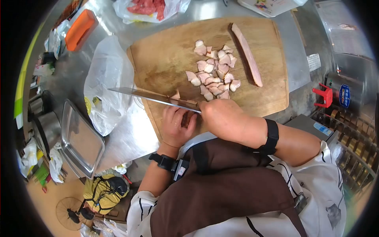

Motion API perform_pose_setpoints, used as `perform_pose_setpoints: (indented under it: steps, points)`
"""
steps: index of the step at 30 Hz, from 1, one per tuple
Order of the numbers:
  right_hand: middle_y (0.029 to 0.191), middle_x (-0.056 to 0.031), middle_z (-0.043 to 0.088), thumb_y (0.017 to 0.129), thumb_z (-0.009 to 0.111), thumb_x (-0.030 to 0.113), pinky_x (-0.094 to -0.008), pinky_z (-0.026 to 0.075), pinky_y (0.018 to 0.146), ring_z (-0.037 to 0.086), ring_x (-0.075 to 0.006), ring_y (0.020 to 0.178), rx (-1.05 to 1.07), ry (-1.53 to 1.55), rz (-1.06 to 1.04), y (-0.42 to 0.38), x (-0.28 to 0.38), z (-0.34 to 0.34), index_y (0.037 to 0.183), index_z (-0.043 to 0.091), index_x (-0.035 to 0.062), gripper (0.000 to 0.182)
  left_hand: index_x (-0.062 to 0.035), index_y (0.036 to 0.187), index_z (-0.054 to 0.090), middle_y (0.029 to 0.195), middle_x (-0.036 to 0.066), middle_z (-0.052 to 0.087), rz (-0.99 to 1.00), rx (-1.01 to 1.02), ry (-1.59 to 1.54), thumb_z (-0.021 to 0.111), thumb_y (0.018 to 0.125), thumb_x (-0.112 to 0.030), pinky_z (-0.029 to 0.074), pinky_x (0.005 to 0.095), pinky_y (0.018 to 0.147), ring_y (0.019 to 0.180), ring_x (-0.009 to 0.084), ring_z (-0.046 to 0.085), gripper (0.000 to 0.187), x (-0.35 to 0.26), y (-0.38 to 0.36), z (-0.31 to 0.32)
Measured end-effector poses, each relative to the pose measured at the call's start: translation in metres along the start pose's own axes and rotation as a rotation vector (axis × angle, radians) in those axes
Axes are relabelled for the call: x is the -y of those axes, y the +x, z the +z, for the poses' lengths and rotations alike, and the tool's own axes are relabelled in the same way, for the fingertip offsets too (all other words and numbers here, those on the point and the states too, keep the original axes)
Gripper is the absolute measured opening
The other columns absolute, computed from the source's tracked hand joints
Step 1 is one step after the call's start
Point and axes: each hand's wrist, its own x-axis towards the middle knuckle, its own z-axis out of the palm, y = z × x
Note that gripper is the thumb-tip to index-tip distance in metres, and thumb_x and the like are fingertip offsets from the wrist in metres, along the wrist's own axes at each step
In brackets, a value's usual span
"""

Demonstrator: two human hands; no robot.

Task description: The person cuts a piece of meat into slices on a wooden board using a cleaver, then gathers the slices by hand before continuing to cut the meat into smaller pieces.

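Observation:
A large knife (pixel 154 97) is in my right hand (pixel 215 112), its blade pointing left across the lower left part of a wooden cutting board (pixel 158 51). Just below the blade, my left hand (pixel 177 124) is closed on a dark-edged piece of meat (pixel 186 119). A thin pale slice (pixel 176 96) lies beyond the blade. Several cut meat slices (pixel 215 73) are spread over the middle of the board. To their right lies a long uncut strip of meat (pixel 248 55).
Left of the board are a clear plastic bag (pixel 108 79), a metal tray (pixel 81 138) and an orange container (pixel 81 31). Beyond the board sit a bag of red meat (pixel 148 8) and a white container (pixel 270 4). A red stool (pixel 324 95) is at the right.

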Motion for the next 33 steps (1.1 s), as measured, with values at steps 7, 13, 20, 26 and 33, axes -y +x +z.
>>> perform_pose_setpoints:
  steps: [7, 13, 20, 26, 33]
  points:
    - [0.076, -0.0238, 0.066, 0.087, 0.057, 0.010, -0.0513, 0.052, 0.064, 0.066, -0.0426, 0.073, -0.083, 0.030, 0.117, -0.066, -0.036, -0.002, 0.088, 0.064, -0.0013, 0.013, -0.0053, 0.103, 0.063, 0.108, 0.012, 0.058, 0.078, -0.029, -0.020, 0.078, 0.070, -0.006, 0.049, 0.0453, 0.087, 0.103, 0.0372, 0.057, 0.037, -0.004, 0.000, 0.000]
    - [0.076, -0.0238, 0.064, 0.087, 0.058, 0.009, -0.0496, 0.052, 0.067, 0.064, -0.0423, 0.074, -0.212, 0.055, 0.182, -0.073, -0.024, -0.005, 0.085, 0.061, -0.0009, 0.010, -0.0051, 0.103, 0.062, 0.110, 0.013, 0.056, 0.081, -0.029, -0.015, 0.077, 0.070, -0.005, 0.049, 0.0456, 0.088, 0.103, 0.0376, 0.056, 0.037, -0.006, 0.000, -0.001]
    - [0.075, -0.0222, 0.065, 0.086, 0.057, 0.007, -0.0485, 0.052, 0.065, 0.064, -0.0411, 0.071, -0.118, -0.039, 0.121, -0.102, -0.010, -0.017, 0.086, 0.058, -0.0010, 0.008, -0.0030, 0.101, 0.063, 0.106, 0.014, 0.058, 0.084, -0.056, 0.021, 0.076, 0.070, -0.004, 0.049, 0.0444, 0.084, 0.099, 0.0374, 0.057, 0.033, -0.006, -0.002, 0.001]
    - [0.075, -0.0207, 0.065, 0.084, 0.057, 0.006, -0.0473, 0.053, 0.065, 0.066, -0.0388, 0.070, -0.053, -0.086, 0.116, -0.111, -0.011, -0.016, 0.088, 0.059, -0.0007, 0.008, -0.0024, 0.103, 0.066, 0.103, 0.016, 0.063, 0.076, -0.004, 0.027, 0.077, 0.069, -0.010, 0.048, 0.0458, 0.086, 0.095, 0.0383, 0.058, 0.036, 0.000, -0.006, 0.002]
    - [0.074, -0.0225, 0.066, 0.082, 0.054, 0.004, -0.0481, 0.053, 0.065, 0.066, -0.0401, 0.070, 0.055, -0.064, 0.136, -0.101, -0.008, -0.027, 0.087, 0.059, -0.0019, 0.009, -0.0020, 0.101, 0.066, 0.100, 0.015, 0.061, 0.085, -0.008, 0.020, 0.075, 0.070, -0.007, 0.048, 0.0451, 0.083, 0.092, 0.0378, 0.058, 0.033, -0.004, 0.004, -0.002]
